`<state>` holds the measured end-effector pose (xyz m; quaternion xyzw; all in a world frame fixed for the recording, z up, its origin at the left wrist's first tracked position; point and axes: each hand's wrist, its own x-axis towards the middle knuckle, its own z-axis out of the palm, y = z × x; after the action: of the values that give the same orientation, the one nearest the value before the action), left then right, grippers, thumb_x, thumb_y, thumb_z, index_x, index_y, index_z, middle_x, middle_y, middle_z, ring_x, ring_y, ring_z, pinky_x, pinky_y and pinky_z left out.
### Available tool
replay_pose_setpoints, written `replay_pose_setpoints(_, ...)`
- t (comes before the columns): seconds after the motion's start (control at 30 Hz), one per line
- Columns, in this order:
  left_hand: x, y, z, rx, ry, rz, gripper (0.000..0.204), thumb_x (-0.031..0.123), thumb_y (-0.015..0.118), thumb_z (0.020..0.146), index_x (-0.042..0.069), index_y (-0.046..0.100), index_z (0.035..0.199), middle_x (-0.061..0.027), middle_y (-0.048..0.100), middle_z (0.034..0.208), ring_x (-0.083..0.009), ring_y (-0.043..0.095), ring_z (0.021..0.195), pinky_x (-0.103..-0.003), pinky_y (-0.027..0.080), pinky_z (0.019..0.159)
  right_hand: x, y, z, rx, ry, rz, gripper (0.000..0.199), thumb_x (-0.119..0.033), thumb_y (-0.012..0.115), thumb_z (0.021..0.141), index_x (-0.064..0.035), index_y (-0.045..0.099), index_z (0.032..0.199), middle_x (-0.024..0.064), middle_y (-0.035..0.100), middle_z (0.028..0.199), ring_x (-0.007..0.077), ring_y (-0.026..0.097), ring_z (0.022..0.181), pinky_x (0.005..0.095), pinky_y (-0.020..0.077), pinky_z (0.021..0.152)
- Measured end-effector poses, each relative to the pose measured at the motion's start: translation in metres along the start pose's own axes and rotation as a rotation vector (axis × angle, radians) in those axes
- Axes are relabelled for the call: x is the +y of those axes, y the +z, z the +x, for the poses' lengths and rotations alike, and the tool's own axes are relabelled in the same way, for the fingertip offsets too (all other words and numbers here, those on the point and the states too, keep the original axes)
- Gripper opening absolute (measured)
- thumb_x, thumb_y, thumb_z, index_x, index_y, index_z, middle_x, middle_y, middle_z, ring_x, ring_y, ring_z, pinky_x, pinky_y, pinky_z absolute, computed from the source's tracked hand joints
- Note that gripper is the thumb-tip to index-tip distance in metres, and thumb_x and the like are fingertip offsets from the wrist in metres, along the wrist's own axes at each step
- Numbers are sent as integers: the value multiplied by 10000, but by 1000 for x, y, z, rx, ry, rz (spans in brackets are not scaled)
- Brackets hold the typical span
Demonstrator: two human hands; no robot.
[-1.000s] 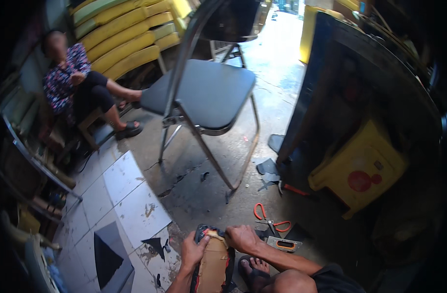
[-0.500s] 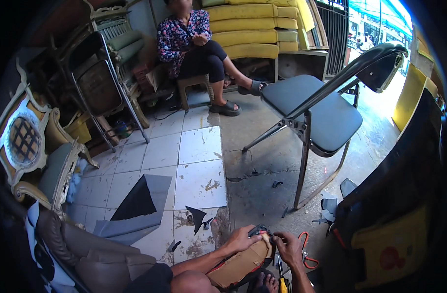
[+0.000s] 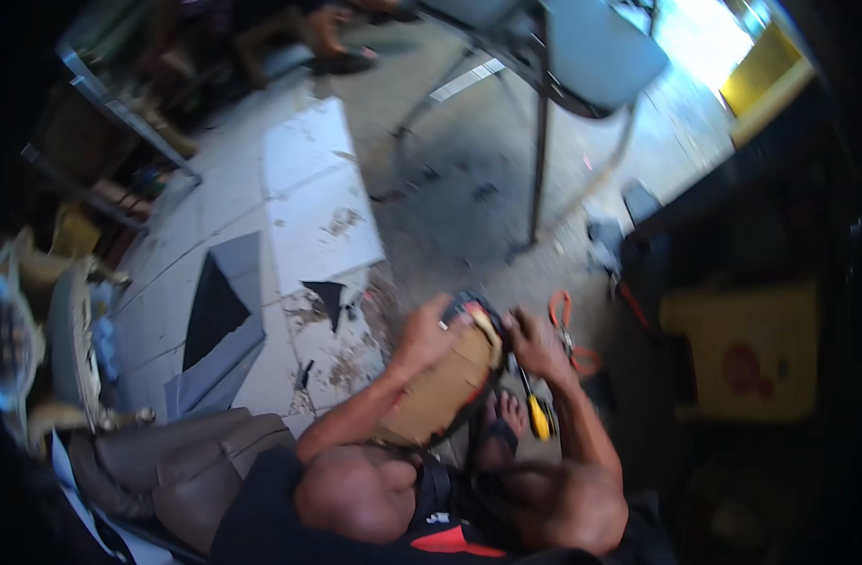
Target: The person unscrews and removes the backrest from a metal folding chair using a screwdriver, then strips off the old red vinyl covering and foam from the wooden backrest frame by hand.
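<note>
the brown-backed pad (image 3: 445, 384) sits between my left hand (image 3: 425, 337), which grips it, and my right hand (image 3: 538, 348) at its edge, pinching or not i can't tell; scissors (image 3: 567, 343) lie further right.

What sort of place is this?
Likely an upholstery or chair-repair workshop: a board-backed pad, orange-handled scissors and a dark cut scrap on the floor.
</note>
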<state>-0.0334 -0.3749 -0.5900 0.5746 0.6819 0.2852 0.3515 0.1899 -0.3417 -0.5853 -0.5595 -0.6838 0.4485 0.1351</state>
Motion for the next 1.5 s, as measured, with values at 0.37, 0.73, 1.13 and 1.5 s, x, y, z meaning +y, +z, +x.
replay_pose_setpoints(0.37, 50, -21, -17, -102, 4, -30, 427, 317, 761, 900, 54, 694, 1230, -224, 743, 1006, -380, 740, 961, -418, 568, 809, -13, -54, -20, -339, 168, 241, 391, -380, 555, 1050, -5, 663, 1053, 118, 656, 772, 247, 647, 723, 403, 507, 678)
replay_pose_setpoints(0.73, 37, -26, -17, -79, 17, -97, 430, 284, 747, 910, 24, 682, 1247, -238, 743, 1022, -385, 741, 972, -409, 571, 825, 3, -33, -26, 208, 70, -2, 295, -260, 616, 1001, -44, 638, 1200, 198, 715, 916, 369, 714, 865, 473, 529, 754)
replay_pose_setpoints(1.13, 58, -11, -23, -117, 17, 50, 424, 271, 749, 920, 34, 684, 1264, -229, 750, 1029, -317, 760, 944, -386, 567, 826, -40, -26, -22, 201, -183, -398, 229, -236, 662, 936, -27, 699, 1023, 209, 678, 853, 396, 685, 817, 461, 530, 710)
replay_pose_setpoints(1.5, 59, -16, -26, -111, 102, -39, 418, 274, 740, 918, 44, 679, 1261, -237, 740, 1013, -380, 743, 962, -414, 569, 821, -10, -55, -15, 264, -178, 101, 264, -272, 663, 970, -24, 709, 1047, 141, 667, 906, 293, 673, 819, 402, 532, 749)
